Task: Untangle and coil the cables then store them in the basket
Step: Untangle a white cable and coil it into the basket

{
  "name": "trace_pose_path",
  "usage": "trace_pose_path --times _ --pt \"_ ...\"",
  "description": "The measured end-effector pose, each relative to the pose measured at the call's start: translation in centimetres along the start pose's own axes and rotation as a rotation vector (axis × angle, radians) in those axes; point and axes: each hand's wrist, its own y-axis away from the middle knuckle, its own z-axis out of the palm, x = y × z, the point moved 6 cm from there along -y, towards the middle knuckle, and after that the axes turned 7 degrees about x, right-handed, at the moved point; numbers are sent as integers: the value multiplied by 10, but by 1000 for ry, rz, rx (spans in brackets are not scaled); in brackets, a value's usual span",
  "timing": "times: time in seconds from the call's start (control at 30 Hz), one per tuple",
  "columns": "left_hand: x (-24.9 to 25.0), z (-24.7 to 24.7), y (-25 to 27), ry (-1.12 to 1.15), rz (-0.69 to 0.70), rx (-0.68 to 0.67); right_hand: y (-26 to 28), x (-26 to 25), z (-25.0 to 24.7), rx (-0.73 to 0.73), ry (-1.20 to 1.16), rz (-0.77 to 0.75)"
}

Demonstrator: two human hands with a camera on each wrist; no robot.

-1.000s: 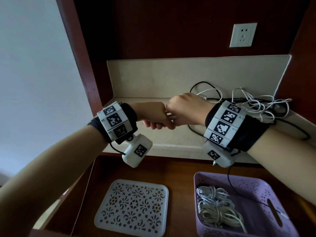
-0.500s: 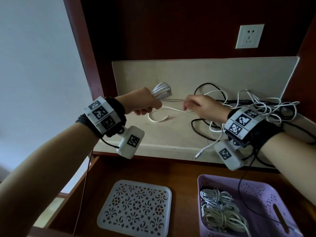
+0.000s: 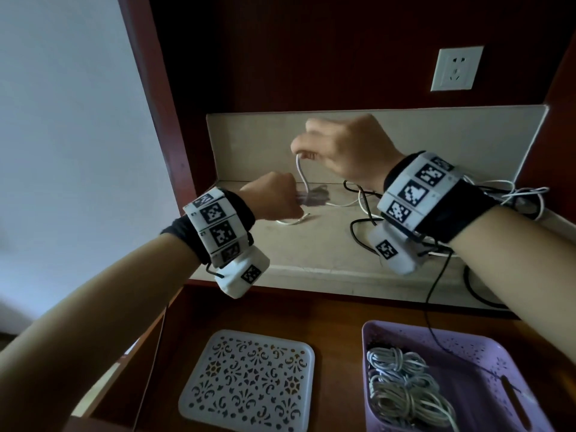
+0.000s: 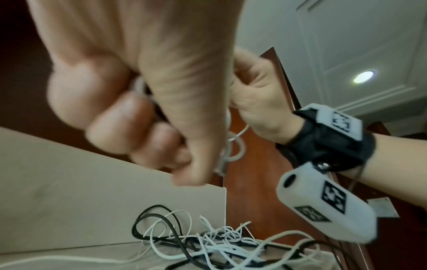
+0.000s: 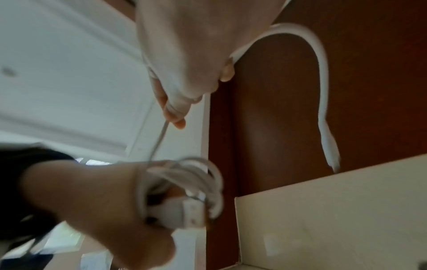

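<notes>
Fingers [image 4: 129,117] of the left hand [image 3: 274,194] curl round a white coil [image 5: 184,184] low over the tabletop [image 3: 311,244], right hand [image 3: 343,148] above pinching the cable [image 3: 301,176], the tangle [image 4: 208,244] behind, basket [image 3: 530,363] nearest.

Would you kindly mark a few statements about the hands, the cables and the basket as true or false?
1. The left hand grips a coil of white cable. True.
2. The right hand is empty. False: it pinches the white cable above the left hand.
3. The basket is empty. False: coiled cables already lie in it.
4. A tangle of black and white cables lies on the shelf. True.
5. The lid sits on the basket. False: it lies beside it, to the left.
</notes>
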Motion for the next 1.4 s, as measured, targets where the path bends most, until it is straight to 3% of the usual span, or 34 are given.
trace_pose_path --times 0.13,0.2,0.3,0.4,0.57,0.67,0.73,0.87,1.1,1.2,1.33,1.4 --pt "18 -12 12 23 203 128 21 31 18 -158 -238 374" --pt "13 -24 14 164 204 243 45 33 34 -326 -281 516" --pt "-1 -36 9 390 126 357 68 23 49 -472 -251 599" --pt "-7 -36 3 404 13 384 72 14 54 -556 -182 564" --pt "-16 -29 -5 286 -105 361 58 -13 45 -724 34 209" --pt "-8 -25 -5 118 -93 330 47 -24 39 -659 91 56" --pt "-1 -20 -2 27 -66 300 38 -25 28 -473 85 -26" --pt "10 -11 2 -50 -39 247 27 -20 16 -295 -16 -62" --pt "15 3 3 -54 97 85 34 12 12 -179 -290 298" --pt "18 -1 7 -5 179 93 42 23 23 -214 -459 469" --pt "20 -11 17 185 305 154 56 22 38 -394 -721 689" --pt "16 -18 18 345 279 234 64 18 42 -442 -756 779"
